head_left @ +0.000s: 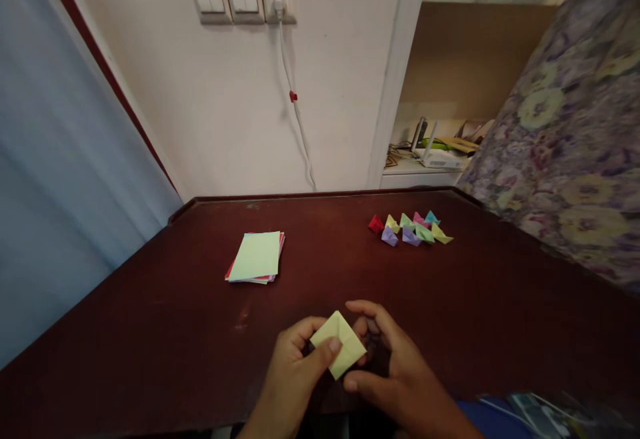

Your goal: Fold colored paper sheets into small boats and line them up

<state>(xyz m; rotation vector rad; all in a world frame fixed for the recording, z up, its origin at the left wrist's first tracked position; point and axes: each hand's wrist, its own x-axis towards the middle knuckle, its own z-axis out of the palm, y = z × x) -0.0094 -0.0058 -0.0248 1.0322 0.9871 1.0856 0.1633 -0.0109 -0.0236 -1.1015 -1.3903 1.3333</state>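
Note:
My left hand [295, 366] and my right hand [395, 366] meet just above the near edge of a dark red-brown table [150, 332]. Between them is a folded pale yellow paper [339, 343], diamond-shaped from here. The left thumb presses on its lower left face and the left fingers curl behind it. My right thumb touches its lower corner and the right fingers curve round its far side. Both hands are closed on the paper.
A stack of coloured paper sheets [256, 257], light green on top, lies at mid-table left. Several small folded paper pieces [410, 228] in mixed colours sit at back right. A flowered cloth [575, 132] hangs over the right side. A white cable [296, 109] runs down the wall.

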